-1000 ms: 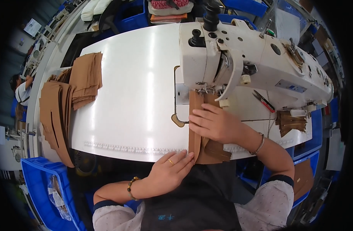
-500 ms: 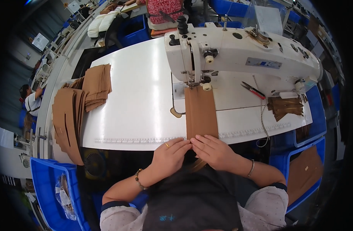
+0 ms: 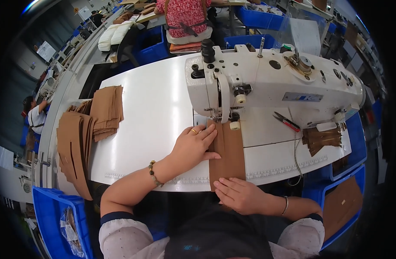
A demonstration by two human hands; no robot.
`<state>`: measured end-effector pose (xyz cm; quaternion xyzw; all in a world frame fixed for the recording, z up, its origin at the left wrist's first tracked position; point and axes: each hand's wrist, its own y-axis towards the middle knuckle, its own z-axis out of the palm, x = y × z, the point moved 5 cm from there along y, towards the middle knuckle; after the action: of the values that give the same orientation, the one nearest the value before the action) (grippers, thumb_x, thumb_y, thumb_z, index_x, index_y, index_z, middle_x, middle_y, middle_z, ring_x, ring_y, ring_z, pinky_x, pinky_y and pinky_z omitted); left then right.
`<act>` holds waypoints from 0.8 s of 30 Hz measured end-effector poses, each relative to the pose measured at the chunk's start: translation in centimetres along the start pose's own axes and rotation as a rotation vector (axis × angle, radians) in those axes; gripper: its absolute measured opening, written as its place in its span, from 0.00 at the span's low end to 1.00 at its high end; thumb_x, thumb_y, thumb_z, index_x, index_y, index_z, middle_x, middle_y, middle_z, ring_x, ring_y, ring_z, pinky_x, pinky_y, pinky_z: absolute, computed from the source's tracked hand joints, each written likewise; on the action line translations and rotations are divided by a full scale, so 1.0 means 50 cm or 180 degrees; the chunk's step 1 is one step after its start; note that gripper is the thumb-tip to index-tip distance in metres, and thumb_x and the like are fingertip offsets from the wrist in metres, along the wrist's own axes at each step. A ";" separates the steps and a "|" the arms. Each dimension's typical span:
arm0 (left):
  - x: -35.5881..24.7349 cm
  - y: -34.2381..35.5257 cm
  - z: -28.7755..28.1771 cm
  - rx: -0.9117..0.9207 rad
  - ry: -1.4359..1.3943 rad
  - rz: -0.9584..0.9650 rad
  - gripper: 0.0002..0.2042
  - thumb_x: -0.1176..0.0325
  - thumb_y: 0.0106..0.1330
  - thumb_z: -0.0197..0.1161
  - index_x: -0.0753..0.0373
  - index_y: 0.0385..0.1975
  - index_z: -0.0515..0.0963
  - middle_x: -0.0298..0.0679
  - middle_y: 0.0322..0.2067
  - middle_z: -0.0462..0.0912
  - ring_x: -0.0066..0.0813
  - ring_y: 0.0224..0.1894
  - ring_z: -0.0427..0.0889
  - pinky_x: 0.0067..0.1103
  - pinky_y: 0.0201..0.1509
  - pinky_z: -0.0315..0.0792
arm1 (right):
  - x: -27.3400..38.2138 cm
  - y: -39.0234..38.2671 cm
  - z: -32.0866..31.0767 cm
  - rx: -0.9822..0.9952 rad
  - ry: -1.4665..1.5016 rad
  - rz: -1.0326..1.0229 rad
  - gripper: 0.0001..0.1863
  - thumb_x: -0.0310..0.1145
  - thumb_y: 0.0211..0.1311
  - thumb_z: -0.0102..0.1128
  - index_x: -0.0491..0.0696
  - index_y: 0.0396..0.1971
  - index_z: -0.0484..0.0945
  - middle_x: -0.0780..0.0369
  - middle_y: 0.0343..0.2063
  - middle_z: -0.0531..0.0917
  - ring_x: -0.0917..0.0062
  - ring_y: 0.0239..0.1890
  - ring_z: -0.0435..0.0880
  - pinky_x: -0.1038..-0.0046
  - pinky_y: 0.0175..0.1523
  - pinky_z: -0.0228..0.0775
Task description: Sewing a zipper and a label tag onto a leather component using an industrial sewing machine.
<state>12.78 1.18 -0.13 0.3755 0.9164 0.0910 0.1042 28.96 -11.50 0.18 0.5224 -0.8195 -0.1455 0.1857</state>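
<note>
A long brown fabric strip (image 3: 229,155) lies on the white table, its far end under the presser foot of the white sewing machine (image 3: 267,84). My left hand (image 3: 193,146) lies flat on the strip's left edge, close to the needle, fingers spread. At the table's near edge my right hand (image 3: 239,195) presses down on the strip's near end, fingers together. Neither hand grips anything.
Stacks of brown cut pieces (image 3: 92,125) lie at the table's left edge. Small scissors (image 3: 287,122) and more brown pieces (image 3: 323,139) sit right of the needle. Blue bins (image 3: 55,220) stand at left and right. Other people work at the back and far left.
My left hand moved up from the table's near edge to the strip beside the needle. My right hand stayed at the strip's near end. The view shifted.
</note>
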 end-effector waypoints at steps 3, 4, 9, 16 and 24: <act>-0.006 -0.004 0.000 -0.0022 0.0114 0.0137 0.37 0.42 0.58 0.69 0.67 0.59 0.78 0.43 0.62 0.80 0.44 0.61 0.79 0.35 0.63 0.74 | -0.029 0.037 -0.055 0.0193 0.1061 -0.0042 0.18 0.45 0.65 0.65 0.44 0.38 0.80 0.56 0.41 0.83 0.65 0.46 0.86 0.67 0.49 0.80; -0.008 -0.006 0.002 -0.0038 0.0149 0.0141 0.38 0.42 0.58 0.69 0.67 0.60 0.77 0.43 0.62 0.80 0.44 0.61 0.78 0.35 0.63 0.73 | -0.041 0.049 -0.077 0.0240 0.1017 -0.0095 0.18 0.45 0.65 0.65 0.44 0.38 0.80 0.56 0.41 0.83 0.65 0.46 0.86 0.67 0.49 0.80; -0.011 -0.020 0.003 -0.0280 0.0063 0.0022 0.38 0.43 0.57 0.69 0.66 0.61 0.77 0.42 0.62 0.78 0.42 0.63 0.75 0.35 0.65 0.71 | -0.145 0.122 -0.096 0.0172 -0.0472 0.0120 0.10 0.37 0.60 0.65 0.46 0.32 0.77 0.65 0.27 0.71 0.77 0.27 0.80 0.75 0.24 0.74; 0.002 -0.027 0.009 -0.0207 -0.0237 -0.0151 0.37 0.50 0.53 0.74 0.63 0.62 0.76 0.40 0.60 0.76 0.40 0.63 0.75 0.34 0.65 0.71 | -0.201 0.132 0.002 -0.0477 -0.0095 -0.0533 0.13 0.28 0.54 0.65 0.44 0.40 0.80 0.61 0.37 0.81 0.72 0.35 0.87 0.73 0.33 0.82; 0.012 -0.028 -0.001 -0.0341 -0.0813 -0.0496 0.42 0.60 0.42 0.80 0.67 0.61 0.72 0.42 0.63 0.73 0.42 0.65 0.75 0.34 0.66 0.71 | -0.224 0.114 0.034 -0.0089 -0.0391 -0.0298 0.16 0.28 0.54 0.66 0.43 0.44 0.82 0.58 0.45 0.85 0.68 0.48 0.88 0.71 0.45 0.84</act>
<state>11.40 0.63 -0.50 0.3057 0.9160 0.0828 0.2464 27.93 1.10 -0.58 0.5475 -0.8019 -0.1972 0.1354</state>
